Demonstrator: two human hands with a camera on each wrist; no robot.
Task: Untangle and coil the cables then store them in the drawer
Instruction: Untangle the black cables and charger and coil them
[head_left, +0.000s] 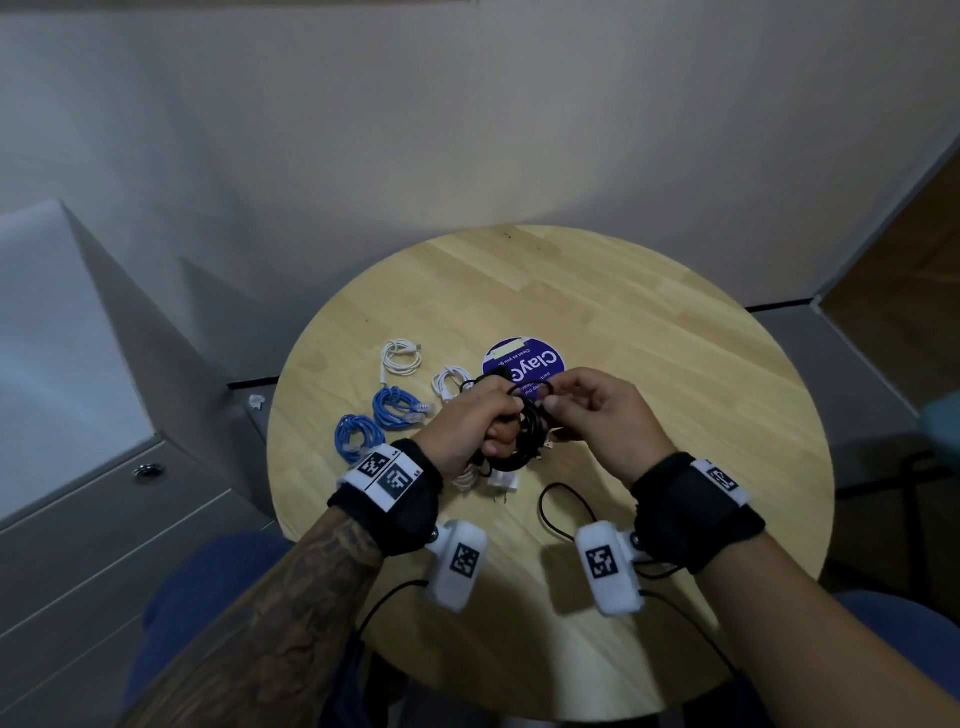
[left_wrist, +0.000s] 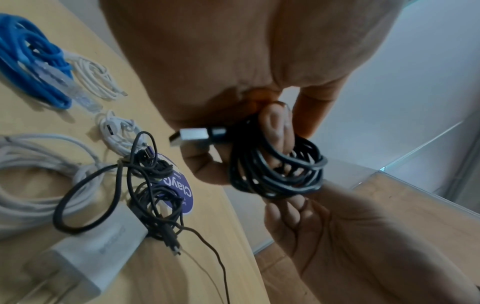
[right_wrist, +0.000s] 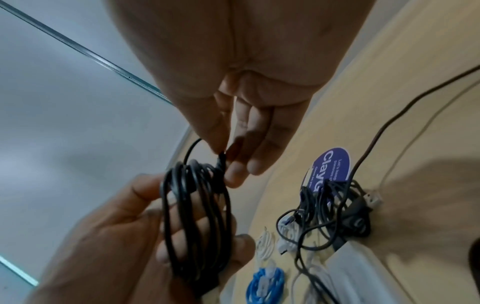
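Observation:
My left hand (head_left: 496, 428) grips a coil of black cable (head_left: 527, 434) above the round wooden table (head_left: 649, 364). In the left wrist view the fingers (left_wrist: 279, 127) pass through the black coil (left_wrist: 278, 172), and a silver USB plug (left_wrist: 194, 134) sticks out beside them. My right hand (head_left: 558, 402) pinches the cable's free end just above the coil; the right wrist view shows thumb and forefinger (right_wrist: 221, 144) on that end, over the coil (right_wrist: 197, 216). A tangle of thin black cables (left_wrist: 155, 195) lies on the table below.
Two blue coils (head_left: 397, 407) (head_left: 358, 436) and two white coils (head_left: 400, 357) (head_left: 449, 382) lie to the left. A white charger (head_left: 504, 480) with its thick white cable (left_wrist: 31, 181) lies under my hands, by a purple sticker (head_left: 524, 361). A grey cabinet (head_left: 104, 519) stands left of the table.

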